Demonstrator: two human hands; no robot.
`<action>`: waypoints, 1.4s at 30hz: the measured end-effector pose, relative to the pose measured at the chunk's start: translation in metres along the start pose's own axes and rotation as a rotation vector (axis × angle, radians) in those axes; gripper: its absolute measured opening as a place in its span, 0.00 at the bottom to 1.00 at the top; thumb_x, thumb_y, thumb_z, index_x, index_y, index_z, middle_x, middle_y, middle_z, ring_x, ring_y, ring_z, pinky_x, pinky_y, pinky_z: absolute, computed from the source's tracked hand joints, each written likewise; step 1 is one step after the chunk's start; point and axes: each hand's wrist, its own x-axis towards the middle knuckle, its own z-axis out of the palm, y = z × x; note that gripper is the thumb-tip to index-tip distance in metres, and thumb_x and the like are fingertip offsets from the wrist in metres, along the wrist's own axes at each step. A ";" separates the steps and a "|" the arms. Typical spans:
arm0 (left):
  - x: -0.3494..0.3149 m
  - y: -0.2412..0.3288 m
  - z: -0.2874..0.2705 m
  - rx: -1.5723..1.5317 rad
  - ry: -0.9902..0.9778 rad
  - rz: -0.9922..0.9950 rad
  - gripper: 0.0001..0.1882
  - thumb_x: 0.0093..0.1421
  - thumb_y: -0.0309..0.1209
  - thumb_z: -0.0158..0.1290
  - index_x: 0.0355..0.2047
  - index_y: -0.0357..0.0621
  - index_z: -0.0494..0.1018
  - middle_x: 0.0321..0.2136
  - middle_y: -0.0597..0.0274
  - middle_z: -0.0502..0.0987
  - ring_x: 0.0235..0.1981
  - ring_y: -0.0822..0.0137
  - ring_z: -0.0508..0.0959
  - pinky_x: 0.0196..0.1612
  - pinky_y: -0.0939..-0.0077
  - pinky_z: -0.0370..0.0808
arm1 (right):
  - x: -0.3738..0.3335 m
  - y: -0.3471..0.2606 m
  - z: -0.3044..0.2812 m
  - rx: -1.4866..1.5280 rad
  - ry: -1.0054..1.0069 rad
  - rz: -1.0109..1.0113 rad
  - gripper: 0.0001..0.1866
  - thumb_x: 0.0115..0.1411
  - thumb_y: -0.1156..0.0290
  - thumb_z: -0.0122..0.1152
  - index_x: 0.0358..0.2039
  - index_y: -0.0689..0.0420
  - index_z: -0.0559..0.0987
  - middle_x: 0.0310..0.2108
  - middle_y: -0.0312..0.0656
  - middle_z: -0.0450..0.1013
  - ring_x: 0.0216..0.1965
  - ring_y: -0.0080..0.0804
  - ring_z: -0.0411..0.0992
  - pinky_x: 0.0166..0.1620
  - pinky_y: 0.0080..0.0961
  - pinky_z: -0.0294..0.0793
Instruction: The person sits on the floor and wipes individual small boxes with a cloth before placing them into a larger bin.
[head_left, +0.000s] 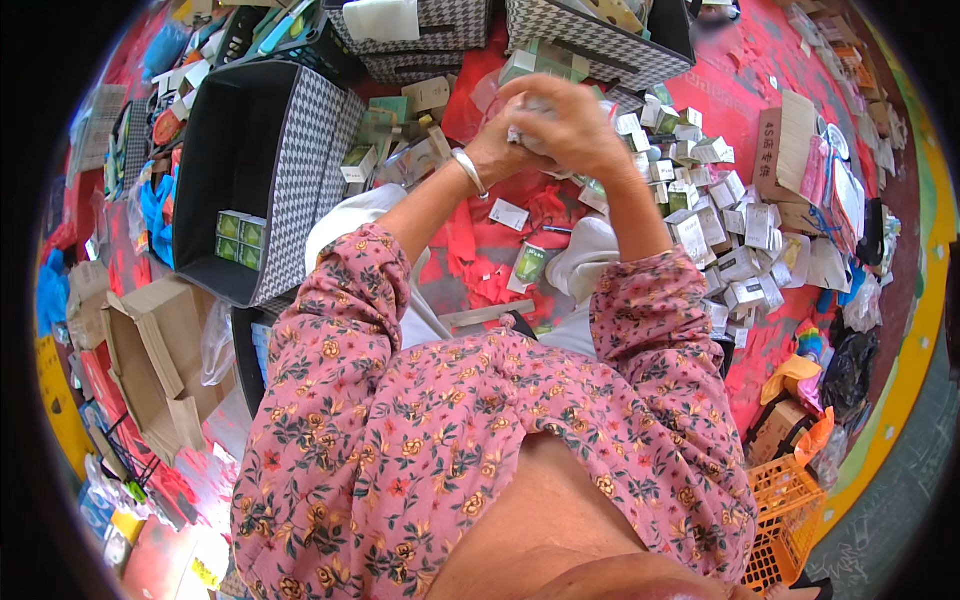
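One pale, blurred item [533, 118] lies between my left grip [497, 145] and right grip [578, 115], both curled around it; I log small boxes [740, 265] heaped to the right.

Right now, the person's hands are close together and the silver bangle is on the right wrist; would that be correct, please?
Not quite: the head view shows the silver bangle on the left wrist, not the right. The left hand and right hand are indeed close together.
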 end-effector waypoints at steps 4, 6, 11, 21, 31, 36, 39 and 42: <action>0.003 0.020 0.002 -0.476 -0.016 -0.391 0.43 0.40 0.23 0.60 0.55 0.42 0.49 0.40 0.57 0.69 0.38 0.66 0.74 0.40 0.71 0.74 | -0.017 0.021 -0.062 0.962 0.590 0.673 0.11 0.51 0.74 0.54 0.36 0.62 0.73 0.27 0.41 0.71 0.18 0.27 0.70 0.17 0.23 0.72; 0.001 0.022 -0.001 -0.666 -0.021 -0.375 0.40 0.42 0.21 0.58 0.54 0.42 0.50 0.39 0.58 0.70 0.36 0.67 0.75 0.37 0.71 0.75 | -0.021 0.032 -0.075 0.993 1.036 0.756 0.06 0.49 0.79 0.54 0.30 0.63 0.73 0.24 0.42 0.70 0.21 0.30 0.70 0.19 0.22 0.72; 0.003 0.019 -0.003 -1.120 -0.234 -0.428 0.26 0.51 0.30 0.52 0.51 0.40 0.58 0.41 0.55 0.71 0.42 0.61 0.74 0.46 0.51 0.69 | -0.023 0.047 -0.055 0.584 1.062 0.667 0.06 0.48 0.76 0.56 0.29 0.62 0.75 0.25 0.39 0.71 0.27 0.24 0.69 0.31 0.18 0.70; 0.002 0.032 -0.001 -0.596 -0.290 -0.346 0.28 0.49 0.33 0.52 0.50 0.38 0.61 0.43 0.58 0.70 0.43 0.67 0.72 0.50 0.64 0.67 | -0.008 0.018 -0.023 0.319 0.945 0.480 0.07 0.49 0.73 0.58 0.28 0.61 0.74 0.24 0.37 0.71 0.25 0.25 0.67 0.31 0.21 0.67; 0.013 0.011 -0.011 -0.336 0.049 -0.219 0.29 0.47 0.21 0.52 0.51 0.40 0.58 0.42 0.61 0.69 0.41 0.71 0.72 0.44 0.79 0.71 | -0.008 -0.003 -0.010 0.291 0.224 0.309 0.07 0.51 0.72 0.55 0.30 0.60 0.76 0.28 0.36 0.72 0.30 0.22 0.68 0.35 0.18 0.68; 0.012 0.038 -0.003 -0.886 -0.148 -0.170 0.27 0.51 0.22 0.46 0.54 0.40 0.55 0.47 0.51 0.65 0.49 0.57 0.68 0.52 0.58 0.65 | -0.026 0.058 -0.060 0.835 1.108 0.717 0.07 0.51 0.77 0.57 0.31 0.65 0.74 0.26 0.40 0.71 0.27 0.24 0.70 0.32 0.18 0.72; 0.012 0.034 -0.009 -1.218 -0.446 -0.265 0.25 0.55 0.30 0.42 0.54 0.41 0.55 0.47 0.50 0.67 0.49 0.55 0.67 0.51 0.52 0.64 | -0.025 0.055 -0.060 0.769 1.213 0.614 0.06 0.51 0.78 0.57 0.30 0.65 0.73 0.26 0.40 0.71 0.27 0.24 0.70 0.32 0.18 0.72; 0.012 0.039 0.001 -1.197 -0.255 -0.387 0.26 0.58 0.45 0.41 0.52 0.42 0.58 0.46 0.52 0.68 0.47 0.55 0.69 0.47 0.50 0.67 | -0.005 0.015 -0.034 0.578 1.032 0.501 0.06 0.53 0.73 0.55 0.29 0.63 0.73 0.27 0.38 0.71 0.28 0.23 0.69 0.32 0.17 0.68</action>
